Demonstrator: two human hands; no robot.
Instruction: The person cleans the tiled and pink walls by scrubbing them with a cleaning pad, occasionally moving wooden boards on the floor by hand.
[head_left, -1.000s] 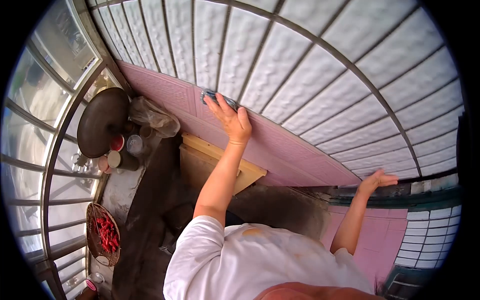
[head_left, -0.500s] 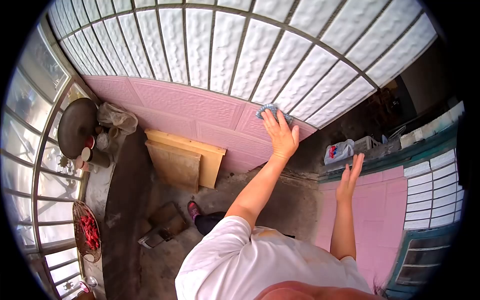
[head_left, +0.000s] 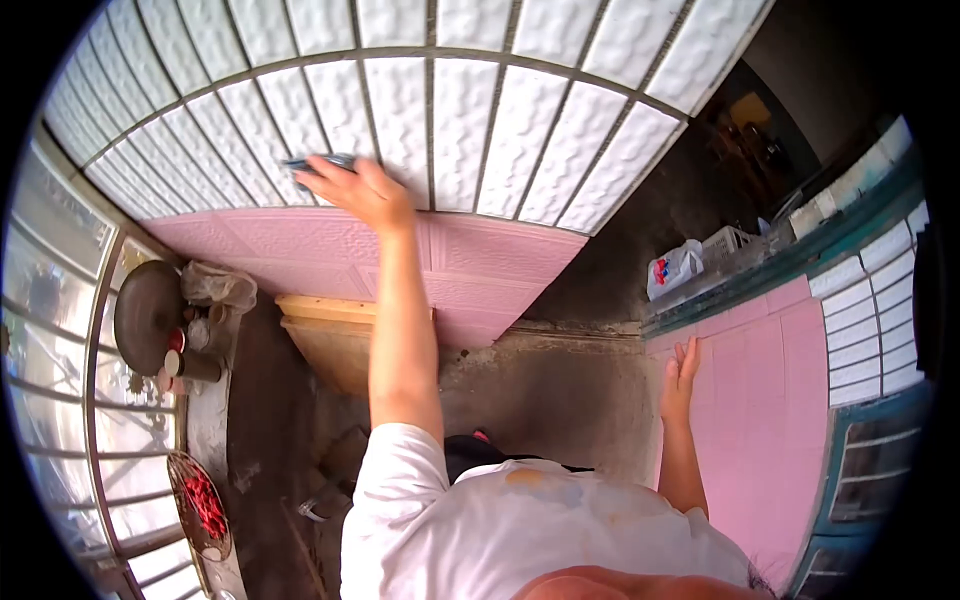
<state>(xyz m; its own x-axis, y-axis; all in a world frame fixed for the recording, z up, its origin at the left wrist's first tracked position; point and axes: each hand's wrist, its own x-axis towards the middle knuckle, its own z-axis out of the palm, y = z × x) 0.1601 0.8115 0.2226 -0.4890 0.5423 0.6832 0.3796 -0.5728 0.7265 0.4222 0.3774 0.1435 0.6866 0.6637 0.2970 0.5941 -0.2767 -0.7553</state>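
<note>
My left hand presses a folded grey-blue cloth against the white ridged wall tiles, just above the pink panels. Only the cloth's upper edge shows past my fingers. My right hand is raised on the right with nothing in it, its fingers stretched out. It appears in front of the pink panels on that side; whether it touches them I cannot tell.
Wooden boards lean against the wall low down. On the left ledge are a dark round pan, jars and a basket of red peppers by the barred window. A white plastic bag lies on the right ledge.
My left hand has swept left and up with the cloth, from the tile edge by the corner onto the tiles. My right hand has dropped slightly, and the view has shifted.
</note>
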